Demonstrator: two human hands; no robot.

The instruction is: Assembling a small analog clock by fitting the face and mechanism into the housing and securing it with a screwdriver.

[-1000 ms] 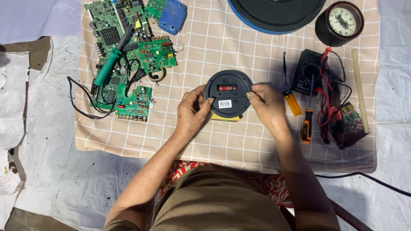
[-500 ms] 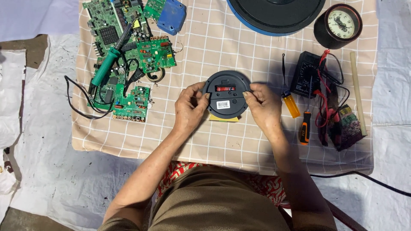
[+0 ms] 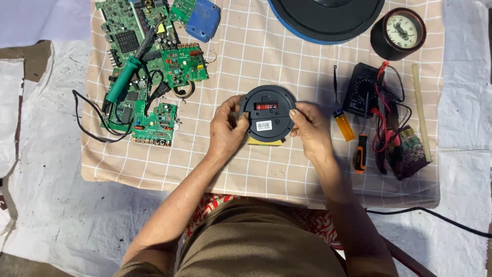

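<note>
The person held a round black plastic device (image 3: pixel 268 114), turned back side up, between both hands above the middle of a beige checked cloth (image 3: pixel 246 56). The device's back showed a small red window and a white label. The left hand (image 3: pixel 228 128) gripped its left edge, the thumb pressed on the back face and the other fingers curled under the rim. The right hand (image 3: pixel 309 128) gripped the right edge in the same way, thumb on top near the rim, fingers closed together beneath. A flat yellow piece (image 3: pixel 265 142) lay on the cloth just under the device's near edge.

To the left lay several green circuit boards (image 3: pixel 154 61), with a green-handled soldering iron (image 3: pixel 130 69) across them and its black cord trailing off the cloth. A blue plastic box (image 3: pixel 203 19) sat at the top beside the boards. To the right lay a yellow lighter (image 3: pixel 344 125), an orange-handled screwdriver (image 3: pixel 360 154), and a black multimeter (image 3: pixel 363 95) with red and black leads tangled beside it. A large round black disc with a blue rim (image 3: pixel 328 18) and a small round dial clock in a dark case (image 3: pixel 400 31) lay along the far edge.
</note>
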